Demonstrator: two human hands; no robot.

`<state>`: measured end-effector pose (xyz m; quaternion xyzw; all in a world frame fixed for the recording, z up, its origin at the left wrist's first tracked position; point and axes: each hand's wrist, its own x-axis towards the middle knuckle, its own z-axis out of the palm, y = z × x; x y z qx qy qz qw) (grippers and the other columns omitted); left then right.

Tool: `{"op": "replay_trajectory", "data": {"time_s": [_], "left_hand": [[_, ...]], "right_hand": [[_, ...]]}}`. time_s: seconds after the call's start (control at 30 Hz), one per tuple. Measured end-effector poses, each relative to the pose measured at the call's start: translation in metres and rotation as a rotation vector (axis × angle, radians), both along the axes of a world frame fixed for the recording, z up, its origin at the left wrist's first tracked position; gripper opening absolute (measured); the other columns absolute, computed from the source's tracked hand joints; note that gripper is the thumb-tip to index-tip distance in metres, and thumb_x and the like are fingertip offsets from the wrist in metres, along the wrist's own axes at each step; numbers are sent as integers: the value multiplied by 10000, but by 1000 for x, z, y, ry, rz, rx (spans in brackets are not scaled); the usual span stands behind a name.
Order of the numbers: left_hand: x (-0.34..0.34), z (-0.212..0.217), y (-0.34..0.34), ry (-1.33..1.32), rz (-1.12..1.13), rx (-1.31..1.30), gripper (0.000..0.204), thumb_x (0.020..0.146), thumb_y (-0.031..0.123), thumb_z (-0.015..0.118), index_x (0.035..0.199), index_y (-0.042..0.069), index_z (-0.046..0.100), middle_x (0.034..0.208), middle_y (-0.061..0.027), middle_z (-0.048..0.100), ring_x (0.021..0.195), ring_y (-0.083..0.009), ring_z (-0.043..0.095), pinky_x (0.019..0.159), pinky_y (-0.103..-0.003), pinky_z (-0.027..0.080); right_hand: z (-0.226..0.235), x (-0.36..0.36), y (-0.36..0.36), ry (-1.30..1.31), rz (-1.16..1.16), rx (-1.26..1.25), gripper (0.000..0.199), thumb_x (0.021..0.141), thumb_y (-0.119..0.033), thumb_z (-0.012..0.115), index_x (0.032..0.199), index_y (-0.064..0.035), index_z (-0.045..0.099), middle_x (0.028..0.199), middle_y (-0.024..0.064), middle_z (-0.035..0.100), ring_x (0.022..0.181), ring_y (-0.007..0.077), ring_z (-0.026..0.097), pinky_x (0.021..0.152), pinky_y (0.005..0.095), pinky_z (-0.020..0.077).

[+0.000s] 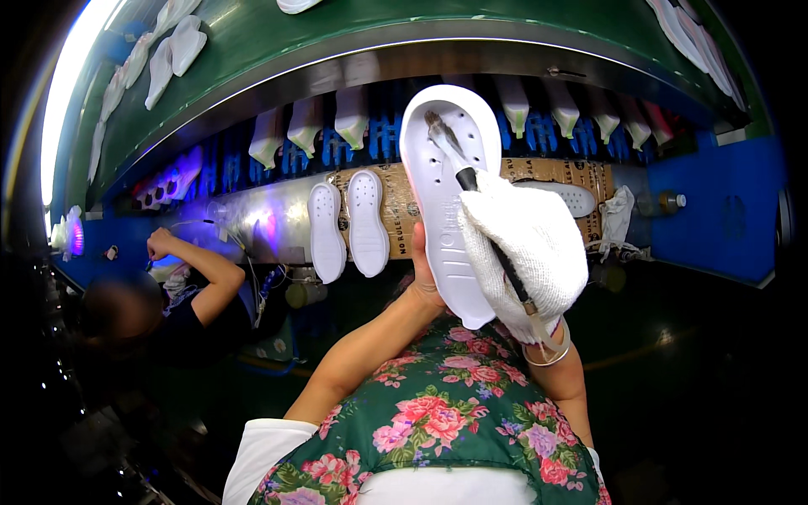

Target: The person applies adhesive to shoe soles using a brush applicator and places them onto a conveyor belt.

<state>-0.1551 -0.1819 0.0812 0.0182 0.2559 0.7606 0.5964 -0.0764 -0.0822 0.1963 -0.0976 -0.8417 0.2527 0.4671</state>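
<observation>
My bare left hand (427, 276) grips a white shoe sole (446, 223) by its left edge, holding it up above the bench with the broad toe end pointing away from me. The sole's inner face is turned up, with small round holes near the toe. A white knitted glove covers my right hand (530, 252). It is closed round a brush (450, 143) with a dark collar, and a thin tube (560, 339) runs back past the wrist. Dark bristles touch or hover just over the inside of the toe; I cannot tell which. The gloved hand hides the sole's right side.
Two white soles (368, 223) lie on brown cardboard (402, 189) at left, another sole (572, 199) at right beside a white cloth (618, 217). Behind runs a row of blue holders (337, 147) with white pieces, under a green shelf (404, 21). At left, another person's arm (198, 257) reaches in.
</observation>
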Motion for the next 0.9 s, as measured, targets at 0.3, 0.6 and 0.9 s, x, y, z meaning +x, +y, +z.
{"op": "replay_trajectory", "data": {"time_s": [0.3, 0.6, 0.9], "left_hand": [[1, -50, 0, -515, -75, 299, 916, 856, 759, 559, 1501, 122, 430, 1462, -145, 528, 1331, -333, 525, 1152, -504, 394], [-13, -37, 17, -340, -66, 397, 1031, 851, 827, 457, 1541, 72, 330, 1484, -214, 476, 1351, -352, 499, 1157, -500, 394], [-36, -22, 24, -221, -61, 380, 1063, 836, 863, 434, 1553, 90, 297, 1446, -209, 500, 1287, -392, 543, 1085, -559, 462]], "right_hand": [[-8, -1, -20, 93, 39, -304, 268, 775, 5, 758, 1042, -16, 757, 1011, 161, 751, 872, 282, 716, 783, 367, 556], [-21, 4, -14, 7, 96, -289, 290, 769, -44, 773, 1059, -57, 763, 1043, 123, 746, 907, 280, 714, 858, 382, 540], [-35, 5, -19, 19, 107, -279, 212, 757, 4, 769, 968, -13, 755, 977, 155, 748, 853, 287, 717, 778, 368, 552]]}}
